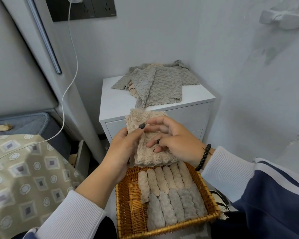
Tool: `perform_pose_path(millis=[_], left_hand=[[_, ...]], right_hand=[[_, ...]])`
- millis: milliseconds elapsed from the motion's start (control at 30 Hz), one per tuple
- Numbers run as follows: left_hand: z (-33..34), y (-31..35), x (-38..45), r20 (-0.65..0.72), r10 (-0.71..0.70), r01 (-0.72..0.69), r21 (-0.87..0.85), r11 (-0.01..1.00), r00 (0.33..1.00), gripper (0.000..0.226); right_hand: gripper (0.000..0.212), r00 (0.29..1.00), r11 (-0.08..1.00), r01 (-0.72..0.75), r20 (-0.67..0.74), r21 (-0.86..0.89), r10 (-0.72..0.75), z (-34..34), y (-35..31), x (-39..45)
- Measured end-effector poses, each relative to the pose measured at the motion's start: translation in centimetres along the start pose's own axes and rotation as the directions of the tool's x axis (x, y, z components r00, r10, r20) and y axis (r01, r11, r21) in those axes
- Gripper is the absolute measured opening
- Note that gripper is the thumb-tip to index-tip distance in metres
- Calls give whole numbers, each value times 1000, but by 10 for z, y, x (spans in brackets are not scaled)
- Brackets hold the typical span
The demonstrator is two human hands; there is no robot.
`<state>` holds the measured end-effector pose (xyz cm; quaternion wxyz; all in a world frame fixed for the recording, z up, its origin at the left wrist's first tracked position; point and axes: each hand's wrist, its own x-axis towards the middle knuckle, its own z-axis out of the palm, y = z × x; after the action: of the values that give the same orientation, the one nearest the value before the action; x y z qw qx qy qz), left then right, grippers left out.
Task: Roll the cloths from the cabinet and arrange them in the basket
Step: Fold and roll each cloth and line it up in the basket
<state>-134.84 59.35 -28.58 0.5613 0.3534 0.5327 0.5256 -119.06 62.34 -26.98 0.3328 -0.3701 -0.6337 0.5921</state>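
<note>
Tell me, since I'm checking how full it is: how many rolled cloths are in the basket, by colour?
In the wicker basket:
Beige rolled cloths: 6
Grey rolled cloths: 5
Total: 11
The beige cloth held in the left hand and right hand is not counted.

The beige cloth (148,147) hides the far edge of the basket (164,228), and the picture's bottom cuts off its near corner.

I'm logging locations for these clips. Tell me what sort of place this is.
Probably a bedroom at home: a padded headboard with patterned bedding, a small white bedside cabinet holding loose cloths, and a wall socket with a charger cable.
</note>
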Motion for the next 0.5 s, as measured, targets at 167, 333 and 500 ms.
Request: perform_pose_path(millis=[167, 333, 500], left_hand=[[-2, -4, 1, 5, -3, 3, 35, 999, 1000, 29], [1, -6, 2, 1, 9, -9, -30, 1000, 1000, 27], [6, -3, 2, 10, 30, -27, -221, 975, 1000, 32]], right_hand=[[57, 999, 999, -12, 49, 32, 11, -2, 4, -3], [45, 920, 958, 52, -360, -283, -157, -12, 9, -4], [58, 882, 944, -291, -339, 155, 327, -26, 13, 2]])
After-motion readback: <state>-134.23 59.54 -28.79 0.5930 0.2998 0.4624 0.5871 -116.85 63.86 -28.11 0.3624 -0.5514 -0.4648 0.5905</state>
